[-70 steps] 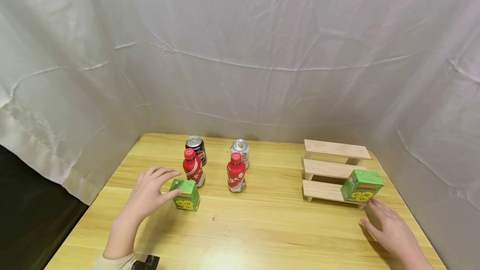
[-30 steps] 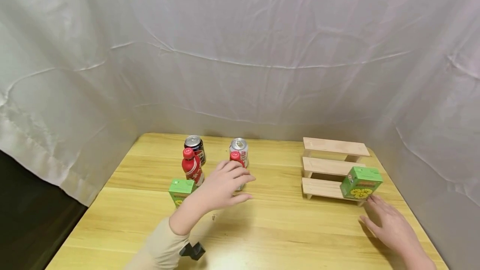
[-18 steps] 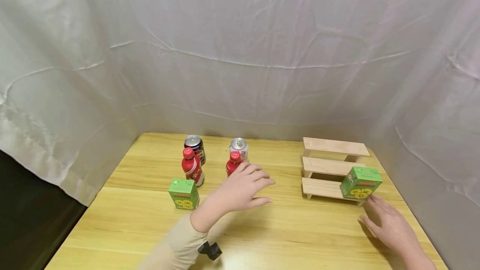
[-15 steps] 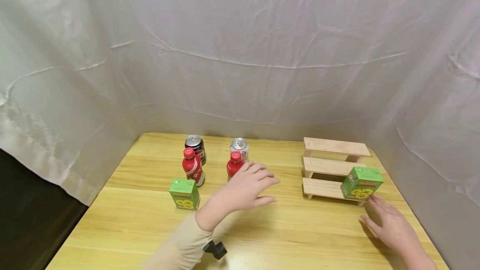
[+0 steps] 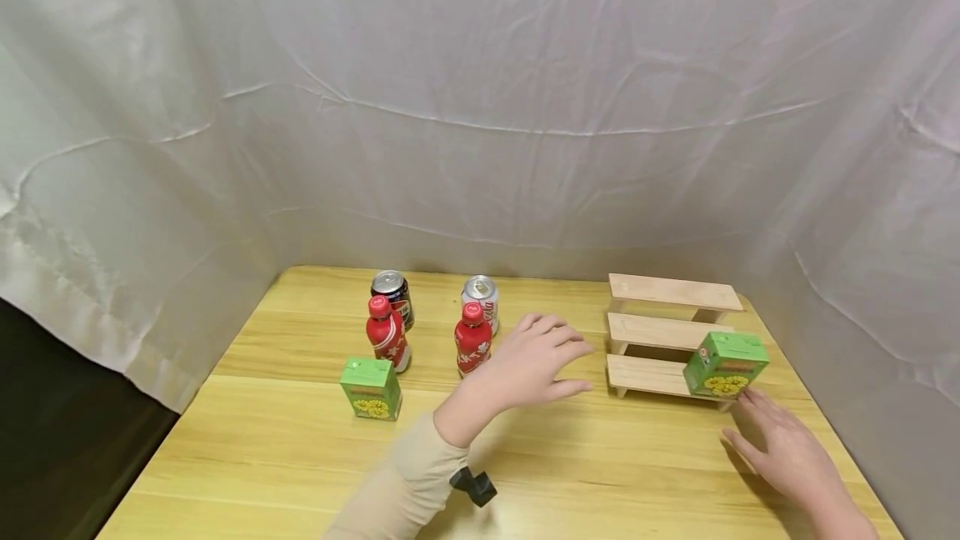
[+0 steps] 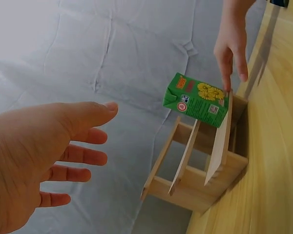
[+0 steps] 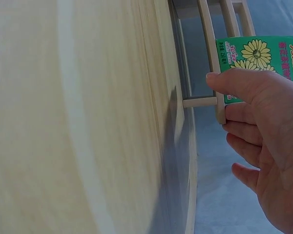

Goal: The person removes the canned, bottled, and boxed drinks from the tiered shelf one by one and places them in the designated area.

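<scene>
My left hand [image 5: 536, 361] hovers over the table, just right of the front red bottle [image 5: 473, 344], its fingers apart and nothing in them. In the left wrist view the left hand [image 6: 44, 161] points toward a small wooden three-step shelf [image 6: 219, 146]. A green drink carton [image 5: 725, 365] with yellow flowers stands on the lowest step, at its right end. My right hand [image 5: 783, 448] is beside that end, fingertips right at the board below the carton. In the right wrist view the right hand [image 7: 268, 122] has loosely bent fingers, its thumb overlapping the step's edge.
A second green carton [image 5: 372, 390] stands front left on the wooden table [image 5: 247, 448]. Behind it are another red bottle [image 5: 387, 336] and a black can [image 5: 392, 294]. A silver cola can [image 5: 481, 298] stands behind the front bottle. Pale cloth [image 5: 525, 148] encloses the table's back and sides.
My left hand has moved right from beside the left carton, passing in front of the red bottles toward the shelf. The right hand, cartons and shelf stay in place.
</scene>
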`<state>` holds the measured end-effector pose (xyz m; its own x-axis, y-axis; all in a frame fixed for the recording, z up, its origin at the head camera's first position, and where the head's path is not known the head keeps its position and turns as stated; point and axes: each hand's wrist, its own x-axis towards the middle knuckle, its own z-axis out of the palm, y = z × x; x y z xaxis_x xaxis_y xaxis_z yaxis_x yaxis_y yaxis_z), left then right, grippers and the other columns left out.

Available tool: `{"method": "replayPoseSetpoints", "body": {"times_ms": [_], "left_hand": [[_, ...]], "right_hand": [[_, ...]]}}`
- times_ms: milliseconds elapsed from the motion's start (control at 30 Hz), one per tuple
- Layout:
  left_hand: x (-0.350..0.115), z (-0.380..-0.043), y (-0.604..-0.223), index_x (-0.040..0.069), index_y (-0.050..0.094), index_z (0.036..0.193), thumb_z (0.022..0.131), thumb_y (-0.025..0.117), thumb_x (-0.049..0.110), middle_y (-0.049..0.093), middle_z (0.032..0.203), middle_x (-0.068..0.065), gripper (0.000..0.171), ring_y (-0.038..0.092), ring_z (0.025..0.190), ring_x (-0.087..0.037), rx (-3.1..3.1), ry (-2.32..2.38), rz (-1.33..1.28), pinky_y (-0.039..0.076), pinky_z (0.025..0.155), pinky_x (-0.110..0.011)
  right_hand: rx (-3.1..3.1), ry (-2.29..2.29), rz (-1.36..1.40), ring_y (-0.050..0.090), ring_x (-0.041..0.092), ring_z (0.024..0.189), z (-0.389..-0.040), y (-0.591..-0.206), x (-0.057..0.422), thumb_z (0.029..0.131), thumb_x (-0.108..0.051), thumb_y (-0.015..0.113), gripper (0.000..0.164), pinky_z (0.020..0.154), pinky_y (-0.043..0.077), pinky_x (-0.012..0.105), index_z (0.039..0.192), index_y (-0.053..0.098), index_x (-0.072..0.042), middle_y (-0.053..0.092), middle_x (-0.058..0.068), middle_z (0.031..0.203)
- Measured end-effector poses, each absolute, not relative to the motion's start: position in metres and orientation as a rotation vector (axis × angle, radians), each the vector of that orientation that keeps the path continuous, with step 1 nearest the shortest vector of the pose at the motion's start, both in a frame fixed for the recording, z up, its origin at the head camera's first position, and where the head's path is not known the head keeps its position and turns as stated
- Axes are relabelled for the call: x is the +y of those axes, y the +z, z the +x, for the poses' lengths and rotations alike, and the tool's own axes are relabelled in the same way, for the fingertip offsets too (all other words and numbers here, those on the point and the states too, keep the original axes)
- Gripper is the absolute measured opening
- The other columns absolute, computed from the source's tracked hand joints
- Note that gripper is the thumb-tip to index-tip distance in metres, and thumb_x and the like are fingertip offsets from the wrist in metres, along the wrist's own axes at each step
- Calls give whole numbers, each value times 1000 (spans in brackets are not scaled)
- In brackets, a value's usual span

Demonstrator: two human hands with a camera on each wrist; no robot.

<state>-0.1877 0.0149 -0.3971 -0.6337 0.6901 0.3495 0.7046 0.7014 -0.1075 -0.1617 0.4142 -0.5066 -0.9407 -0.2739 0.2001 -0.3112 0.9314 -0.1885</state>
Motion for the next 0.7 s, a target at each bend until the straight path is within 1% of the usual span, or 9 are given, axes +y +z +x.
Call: {"method": "replayPoseSetpoints", "body": {"times_ms": [33,133,200,367,500,700], "left_hand": [[18,-189,-397,31,59,132,92,51,61,62,129,12,51,49,125,-12,-2552,-65,-1086,37,106,-36],[26,-193,-397,32,58,132,92,51,61,61,130,13,50,48,125,-11,-2572,-93,-1082,37,105,-35],[33,-195,-396,33,57,133,93,49,62,60,130,15,49,48,125,-10,-2579,-119,-1084,37,104,-34],[49,-202,-393,35,58,131,94,46,62,61,129,16,47,49,123,-9,-2560,-194,-1069,37,103,-32],[61,-207,-394,35,57,132,94,46,63,60,130,17,48,49,124,-9,-2553,-199,-1041,38,103,-32],[81,-212,-394,36,55,133,94,43,65,59,131,18,50,48,126,-8,-2578,-211,-991,38,102,-31]], "right_hand": [[-2918,326,449,40,52,130,-162,-507,415,93,-38,62,66,120,-12,27,133,49,13,41,36,142],[-2907,320,455,41,52,129,-161,-506,415,93,-37,63,66,112,-19,15,133,49,13,43,36,141],[-2906,320,457,41,52,129,-160,-506,415,93,-36,63,66,109,-20,12,133,49,13,43,36,140],[-2892,319,460,42,52,128,-160,-505,414,92,-35,64,65,107,-20,9,133,49,14,43,36,140],[-2887,330,460,42,52,127,-161,-505,413,93,-35,64,65,107,-20,8,134,49,13,44,36,140],[-2891,338,448,43,53,127,-159,-506,412,92,-35,64,65,111,-18,14,134,48,13,43,36,140]]}}
